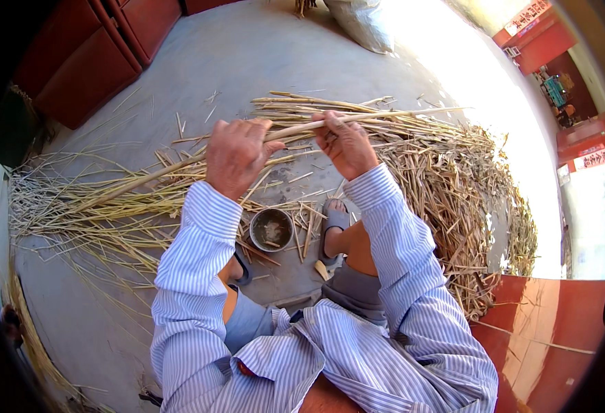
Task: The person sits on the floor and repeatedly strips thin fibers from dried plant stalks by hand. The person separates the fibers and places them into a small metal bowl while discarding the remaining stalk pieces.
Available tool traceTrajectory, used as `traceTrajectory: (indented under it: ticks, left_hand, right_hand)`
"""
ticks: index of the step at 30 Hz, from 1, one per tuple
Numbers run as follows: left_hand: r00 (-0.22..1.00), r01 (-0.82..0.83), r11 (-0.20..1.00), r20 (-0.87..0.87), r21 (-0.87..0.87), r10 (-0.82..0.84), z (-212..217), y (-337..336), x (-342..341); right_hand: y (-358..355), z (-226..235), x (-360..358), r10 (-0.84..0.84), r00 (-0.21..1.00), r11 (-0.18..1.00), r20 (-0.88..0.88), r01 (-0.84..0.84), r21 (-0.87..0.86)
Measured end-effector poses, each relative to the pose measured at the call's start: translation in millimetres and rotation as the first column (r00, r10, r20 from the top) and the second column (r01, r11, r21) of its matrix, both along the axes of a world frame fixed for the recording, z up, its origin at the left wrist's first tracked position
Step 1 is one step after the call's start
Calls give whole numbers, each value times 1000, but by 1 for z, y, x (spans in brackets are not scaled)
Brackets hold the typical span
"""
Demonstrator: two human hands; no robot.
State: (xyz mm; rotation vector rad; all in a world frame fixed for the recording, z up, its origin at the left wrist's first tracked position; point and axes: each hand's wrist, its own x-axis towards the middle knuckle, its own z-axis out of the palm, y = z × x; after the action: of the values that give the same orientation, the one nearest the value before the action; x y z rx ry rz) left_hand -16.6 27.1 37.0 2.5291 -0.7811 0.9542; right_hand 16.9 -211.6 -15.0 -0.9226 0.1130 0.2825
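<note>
A long, pale dry stalk [290, 130] runs across in front of me, held up with both hands. My left hand [237, 157] is closed around it, knuckles up. My right hand [347, 146] pinches it between thumb and fingers, a short way to the right. The stalk's thin end reaches out past my right hand, while its other part slopes down to the left over a spread of yellowish split strips [120, 206]. Beyond my hands lies a bundle of similar stalks [302, 104]. Below them stands a small round metal bowl [253, 237] with water and a stalk piece in it.
A large heap of dry husks [447, 186] lies at the right. Short stalk pieces litter the floor around my sandalled feet [335, 224]. A dark red sofa [89, 72] stands far left, and a whitish sack [365, 24] at the back. Red floor tiles [570, 313] lie lower right.
</note>
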Motion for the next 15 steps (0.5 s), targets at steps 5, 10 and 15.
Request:
traceTrajectory:
  ticks: [5,10,15]
  left_hand:
    - [937,-55,998,-346,-6,50,-4,14,11]
    - [1000,4,997,-1,80,-4,-16,17,19]
    - [984,-33,955,-177,-294,-21,-12,8,16]
  right_hand:
    - [-16,-15,10,-84,996,995,44,81,66]
    - [-47,-18,35,-275,961,959,9,275,-68]
    - [-39,-21,42,-306,952,947,-29,301,-110]
